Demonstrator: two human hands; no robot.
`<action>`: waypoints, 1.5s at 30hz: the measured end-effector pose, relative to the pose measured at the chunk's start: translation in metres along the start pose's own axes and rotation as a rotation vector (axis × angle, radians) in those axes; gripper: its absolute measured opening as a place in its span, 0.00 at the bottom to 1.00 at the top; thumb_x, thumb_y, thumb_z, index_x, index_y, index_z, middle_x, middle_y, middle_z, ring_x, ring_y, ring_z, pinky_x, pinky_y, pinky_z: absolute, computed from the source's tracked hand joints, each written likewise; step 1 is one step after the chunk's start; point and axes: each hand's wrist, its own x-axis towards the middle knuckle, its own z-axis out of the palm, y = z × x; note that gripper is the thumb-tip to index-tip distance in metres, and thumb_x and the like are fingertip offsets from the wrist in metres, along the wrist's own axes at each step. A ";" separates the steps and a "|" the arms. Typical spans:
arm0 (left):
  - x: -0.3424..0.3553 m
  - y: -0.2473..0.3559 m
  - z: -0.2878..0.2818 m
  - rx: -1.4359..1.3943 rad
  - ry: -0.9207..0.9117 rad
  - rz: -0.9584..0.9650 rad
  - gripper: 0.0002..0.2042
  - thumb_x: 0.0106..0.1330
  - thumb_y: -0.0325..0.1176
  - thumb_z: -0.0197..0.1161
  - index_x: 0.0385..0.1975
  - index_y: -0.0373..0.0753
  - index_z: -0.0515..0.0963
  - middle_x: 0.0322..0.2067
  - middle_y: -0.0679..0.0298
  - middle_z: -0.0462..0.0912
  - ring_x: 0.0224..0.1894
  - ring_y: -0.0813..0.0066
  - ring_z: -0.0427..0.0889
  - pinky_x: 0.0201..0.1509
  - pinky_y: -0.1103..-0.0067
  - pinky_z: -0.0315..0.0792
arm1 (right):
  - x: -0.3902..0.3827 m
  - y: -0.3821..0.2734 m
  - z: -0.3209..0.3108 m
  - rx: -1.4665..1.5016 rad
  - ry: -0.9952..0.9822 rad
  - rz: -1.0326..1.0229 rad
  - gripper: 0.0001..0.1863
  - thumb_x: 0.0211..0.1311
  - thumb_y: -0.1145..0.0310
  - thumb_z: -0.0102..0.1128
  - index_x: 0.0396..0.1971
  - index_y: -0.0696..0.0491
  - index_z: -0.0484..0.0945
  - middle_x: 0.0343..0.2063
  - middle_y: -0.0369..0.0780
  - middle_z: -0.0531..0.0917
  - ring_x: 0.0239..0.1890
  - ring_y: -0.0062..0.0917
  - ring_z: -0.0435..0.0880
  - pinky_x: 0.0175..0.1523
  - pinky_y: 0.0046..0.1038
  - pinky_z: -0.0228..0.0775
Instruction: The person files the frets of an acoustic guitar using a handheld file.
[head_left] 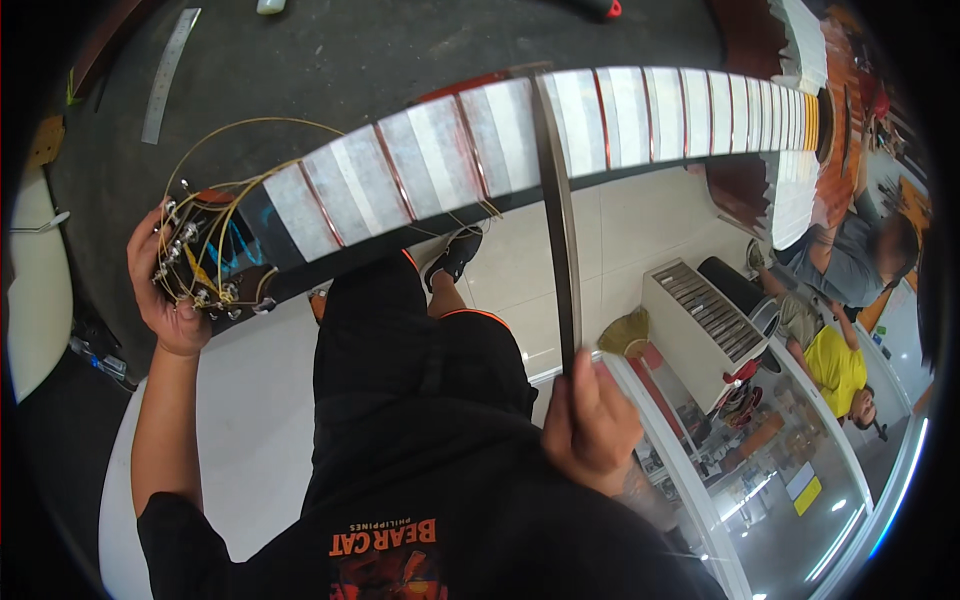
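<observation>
A guitar neck (365, 172) stretches across the dark bench, with whitish masking tape covering the wood between its bare, coppery frets. My left hand (165, 300) is wrapped round the end of the dark headstock (252, 235), fingers beyond it and thumb on the near side among the tuning pegs. Loose, curled strings (232, 122) stick out from those pegs. In my right hand (597, 425), closed at the near end, is a long flat metal file (563, 240). The file lies crosswise over the middle of the neck, its far end at the neck's far edge.
A steel ruler (170, 75) and a red-and-black handle (603, 8) lie on the bench (400, 45). Taped, reddish guitar body is at the right. Beyond the near edge are a broom (626, 332), a slotted light box (700, 330), a glass case and two people.
</observation>
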 end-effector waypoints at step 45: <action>0.002 -0.002 0.006 0.027 0.094 0.029 0.38 0.71 0.64 0.54 0.59 0.29 0.70 0.59 0.42 0.73 0.63 0.52 0.72 0.69 0.61 0.63 | -0.029 0.013 -0.007 0.206 0.085 0.032 0.28 0.53 0.86 0.69 0.58 0.63 0.79 0.18 0.37 0.76 0.14 0.22 0.72 0.20 0.26 0.68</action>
